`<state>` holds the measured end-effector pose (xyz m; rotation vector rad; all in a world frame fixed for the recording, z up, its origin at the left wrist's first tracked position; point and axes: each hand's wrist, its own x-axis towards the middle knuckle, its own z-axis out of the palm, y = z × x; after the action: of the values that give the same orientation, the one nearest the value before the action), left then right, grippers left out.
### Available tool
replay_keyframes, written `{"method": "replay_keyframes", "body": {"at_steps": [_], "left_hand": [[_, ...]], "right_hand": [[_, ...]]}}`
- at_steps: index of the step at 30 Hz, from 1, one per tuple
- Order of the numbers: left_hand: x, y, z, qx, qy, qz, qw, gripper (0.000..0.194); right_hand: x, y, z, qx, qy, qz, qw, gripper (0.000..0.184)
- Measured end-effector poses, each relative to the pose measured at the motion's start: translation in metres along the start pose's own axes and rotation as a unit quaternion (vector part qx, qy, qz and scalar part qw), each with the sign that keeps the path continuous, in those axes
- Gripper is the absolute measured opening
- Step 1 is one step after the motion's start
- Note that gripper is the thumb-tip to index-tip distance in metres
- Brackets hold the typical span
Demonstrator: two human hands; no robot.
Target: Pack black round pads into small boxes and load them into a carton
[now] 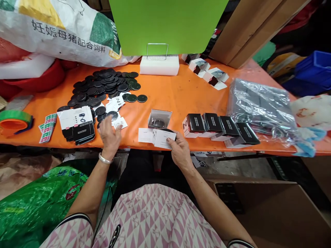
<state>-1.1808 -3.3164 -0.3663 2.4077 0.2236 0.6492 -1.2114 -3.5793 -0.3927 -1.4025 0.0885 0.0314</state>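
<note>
Head view: right hand (180, 151), grip closed on white leaflet (157, 138); left hand (110, 141), grip open, left of leaflet, near black discs (103, 84); open carton (159, 119) just behind leaflet; black-sleeved boxes (212, 124) right of leaflet, on orange worktop (178, 100)

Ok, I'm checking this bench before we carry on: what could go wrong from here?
The left hand works right beside the loose black discs, so a few could get knocked astray. The white card in the right hand sits close to the open carton, which might get bumped.
</note>
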Motion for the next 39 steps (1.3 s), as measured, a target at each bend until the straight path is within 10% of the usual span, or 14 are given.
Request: {"method": "replay_keyframes", "body": {"at_steps": [8,13,18,24,32,39], "left_hand": [[-0.045,0.067,0.014,-0.287,-0.343,0.114,0.887,0.086],[-0.046,0.068,0.005,-0.287,-0.223,-0.004,0.932,0.084],[-0.068,0.081,0.004,-0.382,-0.316,-0.131,0.858,0.033],[-0.066,0.070,-0.002,-0.271,-0.172,-0.062,0.945,0.008],[-0.068,0.056,0.000,-0.497,-0.238,-0.217,0.806,0.011],[-0.083,0.070,0.012,-0.408,-0.241,-0.191,0.860,0.014]], "right_hand": [[-0.004,-0.036,0.000,0.079,-0.109,0.110,0.985,0.037],[-0.005,-0.039,-0.004,0.070,-0.058,0.078,0.993,0.036],[-0.014,-0.027,0.008,0.029,-0.078,0.063,0.994,0.033],[-0.016,-0.018,0.006,0.031,-0.014,0.071,0.997,0.032],[-0.017,-0.001,0.000,-0.015,0.080,0.029,0.996,0.027],[-0.044,-0.016,0.029,-0.044,-0.029,0.032,0.998,0.034]]}}
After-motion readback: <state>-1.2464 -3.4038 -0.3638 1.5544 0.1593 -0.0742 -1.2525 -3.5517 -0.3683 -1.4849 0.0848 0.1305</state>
